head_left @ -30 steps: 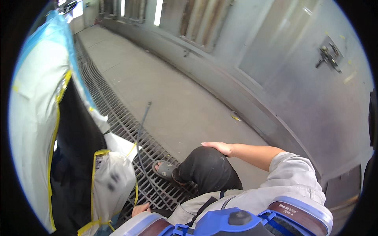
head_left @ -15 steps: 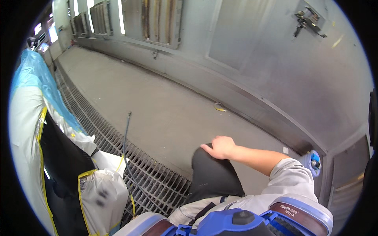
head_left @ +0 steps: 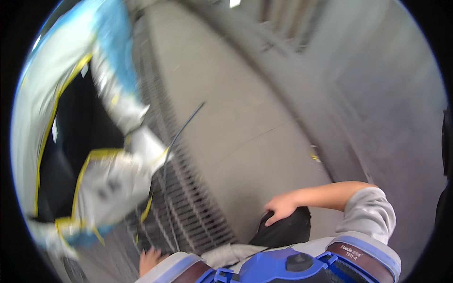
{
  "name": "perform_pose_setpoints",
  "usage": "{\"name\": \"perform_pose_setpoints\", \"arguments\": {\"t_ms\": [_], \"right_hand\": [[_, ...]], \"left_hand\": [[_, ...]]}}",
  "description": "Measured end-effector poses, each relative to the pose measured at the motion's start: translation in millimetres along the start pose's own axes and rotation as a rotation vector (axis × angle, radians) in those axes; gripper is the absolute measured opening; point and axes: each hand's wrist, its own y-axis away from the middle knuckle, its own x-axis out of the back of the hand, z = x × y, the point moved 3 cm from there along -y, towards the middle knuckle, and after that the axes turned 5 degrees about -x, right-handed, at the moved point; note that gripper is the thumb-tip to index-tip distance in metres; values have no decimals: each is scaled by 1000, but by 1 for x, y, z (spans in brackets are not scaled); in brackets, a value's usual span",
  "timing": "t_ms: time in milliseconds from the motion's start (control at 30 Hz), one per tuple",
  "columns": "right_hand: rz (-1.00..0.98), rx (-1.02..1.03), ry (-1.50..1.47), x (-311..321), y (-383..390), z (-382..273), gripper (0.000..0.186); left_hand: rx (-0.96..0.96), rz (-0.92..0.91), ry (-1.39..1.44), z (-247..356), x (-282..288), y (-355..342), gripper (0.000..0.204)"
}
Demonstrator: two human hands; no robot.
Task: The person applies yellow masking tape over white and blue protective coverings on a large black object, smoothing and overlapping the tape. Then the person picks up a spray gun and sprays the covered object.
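Across the grate (head_left: 194, 185), the hose (head_left: 178, 134) runs near to far, its near part just right of the left hand (head_left: 151, 259) (blurred; I cannot tell its grip), while the right hand (head_left: 283, 206), farther from it, rests loosely spread on the knee (head_left: 293, 225).

Your head fisheye, left one of the pair, looks down and forward over your blue respirator (head_left: 278, 270), very near at the lower edge; your right hand (head_left: 283, 207) sits a bit farther out, floor grate (head_left: 196, 207) left of centre, wall (head_left: 382, 113) farther off at right, edges bowed
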Motion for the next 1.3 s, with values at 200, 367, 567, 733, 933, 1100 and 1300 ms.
{"name": "perform_pose_setpoints", "arguments": {"t_ms": [200,367,567,733,933,1100,1300], "right_hand": [[-173,72,96,21,7,48,87],[-36,122,224,26,-12,44,71],[303,202,221,34,-80,43,64],[376,315,158,78,-70,25,56],[530,263,206,157,36,-28,49],[375,179,379,212,143,-96,49],[600,-71,358,319,300,-137,40]], "left_hand": [[425,435,296,119,46,4,29],[265,579,272,158,72,13,24],[326,296,242,112,76,8,38],[78,345,261,62,74,-7,24],[115,285,566,52,93,8,19],[261,142,722,74,97,21,23],[636,-369,833,126,106,17,45]]}}
